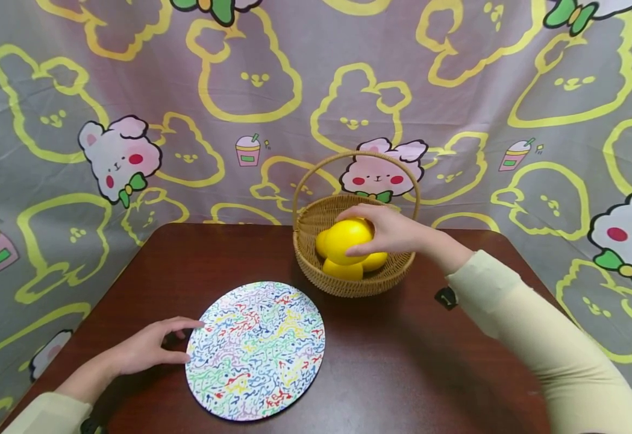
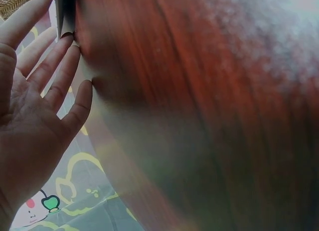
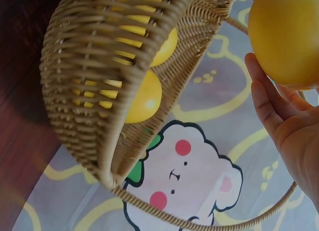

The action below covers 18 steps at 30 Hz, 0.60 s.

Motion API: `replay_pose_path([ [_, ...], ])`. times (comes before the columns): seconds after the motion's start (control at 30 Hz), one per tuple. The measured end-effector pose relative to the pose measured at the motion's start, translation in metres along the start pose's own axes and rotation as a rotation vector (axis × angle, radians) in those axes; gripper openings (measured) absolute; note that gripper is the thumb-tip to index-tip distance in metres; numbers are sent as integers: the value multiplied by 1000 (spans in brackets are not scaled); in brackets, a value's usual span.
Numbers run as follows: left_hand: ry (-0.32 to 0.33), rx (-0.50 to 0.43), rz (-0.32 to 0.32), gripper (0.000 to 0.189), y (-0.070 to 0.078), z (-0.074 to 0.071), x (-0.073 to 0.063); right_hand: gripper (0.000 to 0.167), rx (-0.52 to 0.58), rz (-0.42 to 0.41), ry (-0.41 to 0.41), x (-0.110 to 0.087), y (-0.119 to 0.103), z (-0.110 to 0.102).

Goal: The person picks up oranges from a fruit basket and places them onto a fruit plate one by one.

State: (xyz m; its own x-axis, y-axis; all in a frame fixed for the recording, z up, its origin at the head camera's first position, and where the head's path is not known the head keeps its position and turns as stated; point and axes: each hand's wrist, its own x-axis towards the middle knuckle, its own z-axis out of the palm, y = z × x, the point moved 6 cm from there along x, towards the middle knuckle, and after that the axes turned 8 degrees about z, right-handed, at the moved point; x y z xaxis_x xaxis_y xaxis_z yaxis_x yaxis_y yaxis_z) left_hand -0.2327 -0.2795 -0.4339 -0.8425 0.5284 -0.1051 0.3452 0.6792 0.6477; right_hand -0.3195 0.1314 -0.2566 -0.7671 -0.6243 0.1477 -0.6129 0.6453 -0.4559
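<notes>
My right hand [image 1: 383, 228] grips a smooth yellow oval fruit [image 1: 344, 240], lemon-like in look, between thumb and fingers. In the head view it overlaps the wicker basket [image 1: 316, 278]; in the right wrist view the fruit [image 3: 286, 39] is held up beside the tilted-looking basket rim [image 3: 117, 141]. Several more yellow fruits [image 1: 343, 270] lie inside the basket. My left hand [image 1: 144, 346] rests at the left edge of a round board [image 1: 256, 349] covered in multicoloured squiggles, thumb and index fingertip at its rim. The left wrist view shows those fingers [image 2: 62, 79] fairly straight.
The dark red-brown wooden table [image 1: 402, 374] carries the board at front left and the basket at the back. The basket's tall arched handle [image 1: 343, 155] rises over its opening. A grey cloth [image 1: 278, 138] printed with cartoon animals hangs behind and around the table.
</notes>
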Motion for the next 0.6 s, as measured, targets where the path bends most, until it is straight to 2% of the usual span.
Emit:
replay_pose_path([
  [0.3,1,0,12,64,1,0,-1,58,70,-7,-30,9,-15,15],
  [0.6,2,4,18,63,0,1,0,58,96,-21,-80,20,-28,41],
])
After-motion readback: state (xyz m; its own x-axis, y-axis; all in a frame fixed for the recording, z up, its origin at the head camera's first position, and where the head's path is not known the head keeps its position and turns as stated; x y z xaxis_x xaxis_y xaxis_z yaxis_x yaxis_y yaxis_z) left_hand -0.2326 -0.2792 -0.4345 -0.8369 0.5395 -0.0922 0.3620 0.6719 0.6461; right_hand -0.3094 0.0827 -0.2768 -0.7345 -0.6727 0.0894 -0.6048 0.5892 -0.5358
